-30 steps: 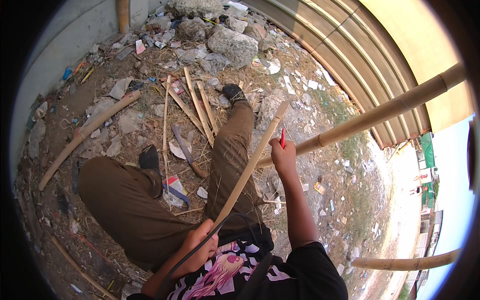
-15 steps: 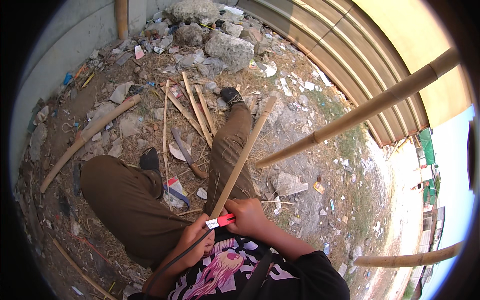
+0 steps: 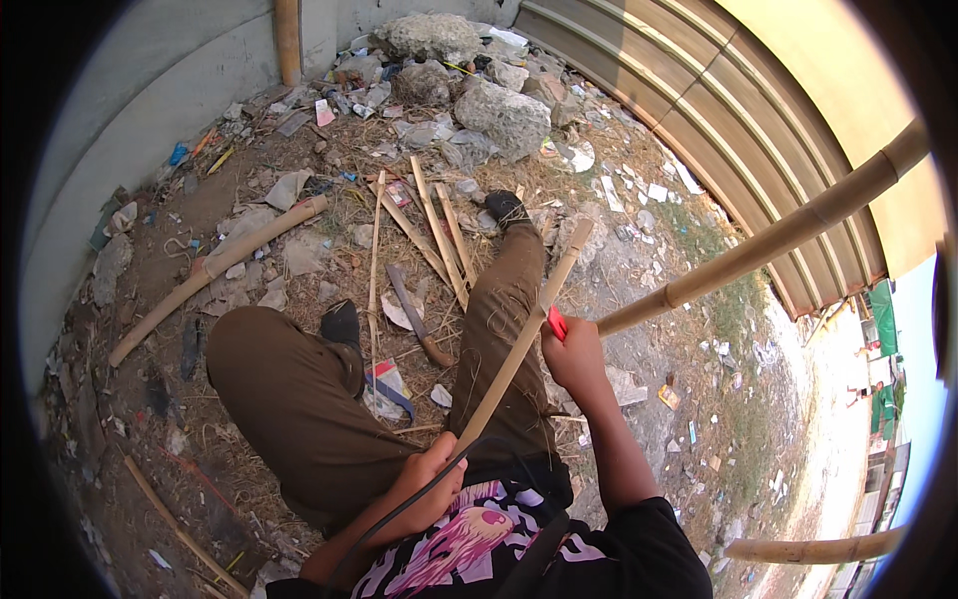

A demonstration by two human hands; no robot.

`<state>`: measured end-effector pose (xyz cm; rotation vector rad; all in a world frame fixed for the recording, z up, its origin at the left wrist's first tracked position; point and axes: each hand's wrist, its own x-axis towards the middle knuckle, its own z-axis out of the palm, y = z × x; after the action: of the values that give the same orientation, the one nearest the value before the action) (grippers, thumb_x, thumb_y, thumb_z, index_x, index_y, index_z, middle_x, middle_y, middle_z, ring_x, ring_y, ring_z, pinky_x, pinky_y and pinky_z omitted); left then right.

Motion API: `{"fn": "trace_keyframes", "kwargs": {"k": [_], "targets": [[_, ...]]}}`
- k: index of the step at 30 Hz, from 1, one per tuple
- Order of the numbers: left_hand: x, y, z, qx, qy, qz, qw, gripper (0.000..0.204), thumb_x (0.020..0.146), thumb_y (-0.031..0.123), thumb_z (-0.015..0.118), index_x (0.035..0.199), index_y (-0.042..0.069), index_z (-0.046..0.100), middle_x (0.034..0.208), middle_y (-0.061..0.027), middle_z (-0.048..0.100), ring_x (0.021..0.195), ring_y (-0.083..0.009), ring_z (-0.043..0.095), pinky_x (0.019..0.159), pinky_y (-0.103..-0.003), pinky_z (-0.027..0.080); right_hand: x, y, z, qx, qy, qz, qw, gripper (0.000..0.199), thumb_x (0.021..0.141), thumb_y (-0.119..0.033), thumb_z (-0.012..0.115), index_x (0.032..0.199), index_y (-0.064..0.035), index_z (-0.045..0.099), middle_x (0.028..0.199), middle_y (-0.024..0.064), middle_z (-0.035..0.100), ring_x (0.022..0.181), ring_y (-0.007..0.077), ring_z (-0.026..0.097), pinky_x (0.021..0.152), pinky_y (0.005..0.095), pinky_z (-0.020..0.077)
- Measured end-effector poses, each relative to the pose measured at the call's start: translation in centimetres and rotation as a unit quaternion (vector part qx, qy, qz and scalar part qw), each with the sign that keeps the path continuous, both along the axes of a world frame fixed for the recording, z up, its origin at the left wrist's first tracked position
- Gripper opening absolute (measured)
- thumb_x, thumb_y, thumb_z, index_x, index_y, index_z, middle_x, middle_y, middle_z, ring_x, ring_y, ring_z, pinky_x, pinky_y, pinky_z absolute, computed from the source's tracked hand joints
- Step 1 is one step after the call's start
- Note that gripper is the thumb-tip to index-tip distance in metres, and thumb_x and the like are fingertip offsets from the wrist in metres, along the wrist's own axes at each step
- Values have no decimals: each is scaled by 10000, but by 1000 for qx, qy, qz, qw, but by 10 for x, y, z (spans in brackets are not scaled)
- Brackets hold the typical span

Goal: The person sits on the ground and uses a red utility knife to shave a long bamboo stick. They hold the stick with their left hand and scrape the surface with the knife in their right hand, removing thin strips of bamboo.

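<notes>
A long split bamboo strip (image 3: 519,349) slants up and away from my lap, over my right trouser leg. My left hand (image 3: 431,477) is closed around its near end, close to my belly. Near the strip's far part, my right hand (image 3: 576,349) grips a small red-handled cutting tool (image 3: 557,322) that meets the strip's right side; its blade cannot be made out. A dark cable crosses over my left hand. Between my legs on the ground lies a big knife (image 3: 417,314) with a dark blade and wooden handle.
Several split bamboo strips (image 3: 436,235) lie ahead between my feet. A thick bamboo piece (image 3: 220,265) rests at the left. One bamboo pole (image 3: 758,240) slants in from the right, another (image 3: 818,549) below it. Rocks (image 3: 504,118) and litter lie before the grey wall (image 3: 130,130).
My right hand with the red tool has slid from beside my left hand up along the strip, away from my body. My left hand stays on the near end. The view has shifted slightly.
</notes>
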<state>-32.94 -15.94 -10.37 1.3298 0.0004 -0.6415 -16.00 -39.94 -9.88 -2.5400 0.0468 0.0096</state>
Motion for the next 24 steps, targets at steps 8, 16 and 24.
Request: {"fn": "trace_keyframes", "kwargs": {"k": [8, 16, 24], "targets": [[6, 1, 20, 29, 5, -5, 1000, 112, 1018, 101, 413, 917, 60, 386, 689, 24, 414, 609, -34, 380, 518, -233, 343, 82, -32, 15, -20, -33, -106, 994, 372, 883, -316, 580, 789, 32, 672, 706, 279, 629, 730, 475, 641, 677, 506, 499], [3, -1, -5, 2, 33, 20, 999, 147, 1011, 137, 496, 943, 19, 440, 655, -34, 521, 600, -82, 466, 546, -307, 403, 38, -16, 7, -60, -68, 2, 996, 296, 858, -297, 615, 769, -21, 678, 705, 246, 642, 716, 442, 650, 674, 508, 514], [-1, -1, -5, 15, 5, 27, 1000, 84, 1023, 87, 417, 944, 93, 388, 695, 33, 392, 569, -35, 359, 491, -228, 321, -82, 30, -22, -30, -31, 180, 983, 238, 781, -252, 655, 679, -51, 578, 617, 198, 598, 623, 427, 615, 603, 522, 494]]}}
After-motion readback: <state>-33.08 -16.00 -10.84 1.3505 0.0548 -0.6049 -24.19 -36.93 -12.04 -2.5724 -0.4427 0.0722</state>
